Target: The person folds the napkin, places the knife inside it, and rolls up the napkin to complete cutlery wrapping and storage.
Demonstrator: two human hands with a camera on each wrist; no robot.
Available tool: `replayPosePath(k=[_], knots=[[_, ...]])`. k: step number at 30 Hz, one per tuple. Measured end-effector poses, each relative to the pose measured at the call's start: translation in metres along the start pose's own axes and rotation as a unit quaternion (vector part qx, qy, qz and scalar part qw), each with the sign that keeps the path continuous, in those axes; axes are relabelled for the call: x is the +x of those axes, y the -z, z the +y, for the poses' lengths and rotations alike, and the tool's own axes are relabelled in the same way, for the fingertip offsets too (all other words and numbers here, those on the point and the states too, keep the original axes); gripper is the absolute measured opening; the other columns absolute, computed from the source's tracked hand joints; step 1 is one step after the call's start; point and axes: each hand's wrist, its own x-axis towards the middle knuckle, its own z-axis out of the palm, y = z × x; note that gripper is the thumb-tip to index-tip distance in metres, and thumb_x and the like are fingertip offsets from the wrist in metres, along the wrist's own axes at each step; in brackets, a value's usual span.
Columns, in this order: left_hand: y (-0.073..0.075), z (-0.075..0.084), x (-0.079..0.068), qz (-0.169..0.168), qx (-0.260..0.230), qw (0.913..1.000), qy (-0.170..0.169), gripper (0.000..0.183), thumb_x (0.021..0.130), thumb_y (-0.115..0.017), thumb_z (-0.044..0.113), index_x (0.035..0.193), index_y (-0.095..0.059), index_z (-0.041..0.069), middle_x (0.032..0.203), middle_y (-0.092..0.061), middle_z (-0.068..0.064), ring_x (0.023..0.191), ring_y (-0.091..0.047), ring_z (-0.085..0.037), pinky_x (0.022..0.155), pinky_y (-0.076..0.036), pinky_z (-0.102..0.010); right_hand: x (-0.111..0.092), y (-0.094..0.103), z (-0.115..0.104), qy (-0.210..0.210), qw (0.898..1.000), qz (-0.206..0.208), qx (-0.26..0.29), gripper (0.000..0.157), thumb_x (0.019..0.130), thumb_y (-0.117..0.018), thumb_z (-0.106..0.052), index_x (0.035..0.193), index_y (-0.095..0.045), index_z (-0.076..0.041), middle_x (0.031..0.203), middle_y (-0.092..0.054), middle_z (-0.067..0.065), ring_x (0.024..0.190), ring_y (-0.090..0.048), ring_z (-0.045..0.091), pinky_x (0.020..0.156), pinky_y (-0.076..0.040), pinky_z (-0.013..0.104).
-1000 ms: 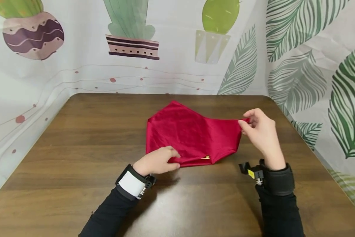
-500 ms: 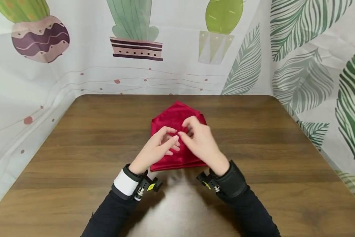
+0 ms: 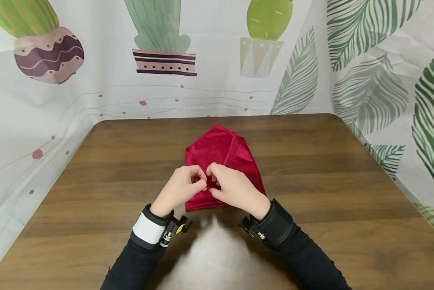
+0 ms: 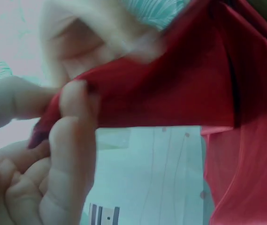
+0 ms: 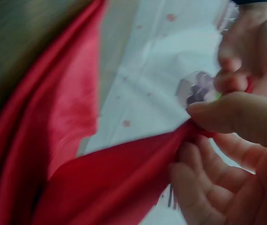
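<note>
A folded red satin cloth (image 3: 217, 147) lies on the table in front of me, its upper edge pointed. Over its lower part my left hand (image 3: 180, 188) and right hand (image 3: 238, 190) meet, fingertips close together. In the left wrist view, a lifted flap of the cloth (image 4: 171, 89) runs between the left thumb and finger, which pinch its end; the other hand is blurred beside it. The right wrist view has the right thumb and fingers (image 5: 232, 112) pinching a gathered corner of the cloth (image 5: 124, 168). My hands hide part of the lower cloth in the head view.
The brown wooden table (image 3: 111, 169) extends on both sides of the cloth. Behind it hangs a white backdrop (image 3: 217, 86) printed with potted cacti and leaves. Black wrist straps with small cameras sit on both wrists.
The right side of the cloth has been folded leftward over the rest. My right hand has come from the far right to the left hand, and both have since moved slightly nearer to me.
</note>
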Motion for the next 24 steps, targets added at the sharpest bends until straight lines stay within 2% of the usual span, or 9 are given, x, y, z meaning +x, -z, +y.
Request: replayPosePath(k=[3,7,10,16,20,24], knots=[[0.003,-0.003,-0.001,-0.037,-0.005,0.9993,0.0,0.006,0.077,-0.056,0.0,0.074,-0.056,0.006,0.062,-0.058,-0.002,0.049,-0.05,-0.01,0.045,-0.037,-0.022,-0.005,-0.002,0.01,-0.01,0.998,-0.034,-0.059,0.026,0.072,-0.066,-0.009,0.092,-0.05,-0.011,0.076,-0.05,-0.005,0.058,-0.045,0.007,0.052,-0.04,0.021],[0.007,-0.01,-0.005,-0.075,-0.017,0.997,0.012,0.009,0.077,-0.059,-0.001,0.079,-0.052,0.003,0.067,-0.059,-0.003,0.061,-0.06,-0.019,0.052,-0.044,-0.025,-0.015,-0.005,0.029,-0.006,0.99,-0.062,-0.125,0.026,0.068,-0.067,-0.008,0.088,-0.05,-0.011,0.074,-0.048,-0.004,0.06,-0.046,0.009,0.05,-0.039,0.023],[0.009,-0.022,-0.006,-0.086,0.028,0.9955,0.027,0.014,0.075,-0.062,0.001,0.077,-0.05,0.006,0.065,-0.057,0.001,0.059,-0.057,-0.017,0.055,-0.043,-0.028,-0.023,-0.005,0.045,-0.02,0.984,-0.092,-0.151,0.026,0.066,-0.068,-0.008,0.085,-0.05,-0.013,0.072,-0.046,-0.003,0.064,-0.048,0.011,0.051,-0.04,0.025],[0.008,-0.045,-0.006,-0.11,0.139,0.9823,0.062,0.016,0.071,-0.066,0.005,0.066,-0.052,0.012,0.054,-0.051,0.005,0.052,-0.046,-0.011,0.052,-0.037,-0.028,-0.03,0.001,0.061,-0.077,0.971,-0.162,-0.157,0.022,0.067,-0.068,-0.006,0.078,-0.051,-0.013,0.071,-0.046,-0.003,0.062,-0.046,0.011,0.052,-0.041,0.028],[0.004,-0.055,-0.004,-0.123,0.181,0.9725,0.079,0.018,0.069,-0.068,0.006,0.062,-0.053,0.013,0.052,-0.049,0.005,0.05,-0.045,-0.012,0.053,-0.038,-0.028,-0.03,0.005,0.066,-0.087,0.968,-0.179,-0.151,0.02,0.067,-0.068,-0.006,0.079,-0.052,-0.012,0.072,-0.047,-0.002,0.061,-0.047,0.011,0.054,-0.042,0.029],[0.0,-0.06,-0.003,-0.147,0.2,0.9633,0.102,0.019,0.068,-0.068,0.005,0.058,-0.054,0.013,0.049,-0.05,0.005,0.049,-0.047,-0.011,0.053,-0.038,-0.028,-0.03,0.008,0.068,-0.091,0.965,-0.197,-0.145,0.019,0.067,-0.069,-0.008,0.081,-0.056,-0.012,0.077,-0.052,-0.001,0.067,-0.05,0.013,0.058,-0.044,0.032]])
